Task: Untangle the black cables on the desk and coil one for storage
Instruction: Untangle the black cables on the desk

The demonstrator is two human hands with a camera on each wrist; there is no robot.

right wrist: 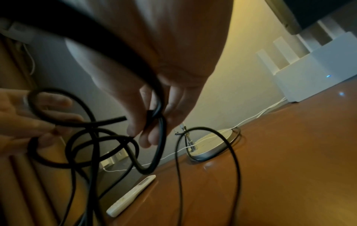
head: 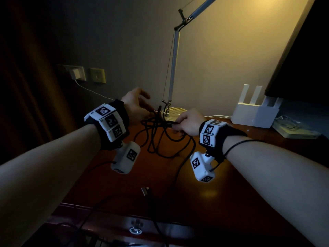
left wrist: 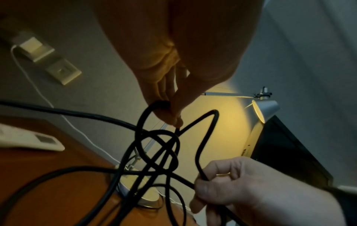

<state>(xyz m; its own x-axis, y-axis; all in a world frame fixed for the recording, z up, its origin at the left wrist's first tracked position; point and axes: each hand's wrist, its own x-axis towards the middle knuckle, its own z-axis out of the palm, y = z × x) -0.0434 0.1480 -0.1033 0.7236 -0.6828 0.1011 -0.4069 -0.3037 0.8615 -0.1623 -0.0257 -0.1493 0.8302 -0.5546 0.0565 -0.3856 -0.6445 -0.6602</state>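
**Both hands in the knot of black cables, in front of the lamp base**

The black cables (head: 160, 136) hang as a loose tangle of crossing loops, lifted off the wooden counter (head: 249, 157) just in front of the round lamp base (head: 175, 113). The left hand (head: 138, 104) is on the side of the tangle away from the white router (head: 254, 113); in the left wrist view its fingertips (left wrist: 172, 117) pinch a loop at the top of the knot. The right hand (head: 189, 124) is on the router side, fingers curled round a strand that bends up and over toward the knot; in the right wrist view its fingers (right wrist: 142, 122) close round a doubled length of cable. One cut-looking cable end (right wrist: 119, 119) sticks out between the two hands. Slack strands run down from the tangle onto the counter and off its near edge, where a plug end (head: 146, 191) lies. A slim white remote (right wrist: 131, 197) rests on the counter near the lamp base, on the left hand's side.
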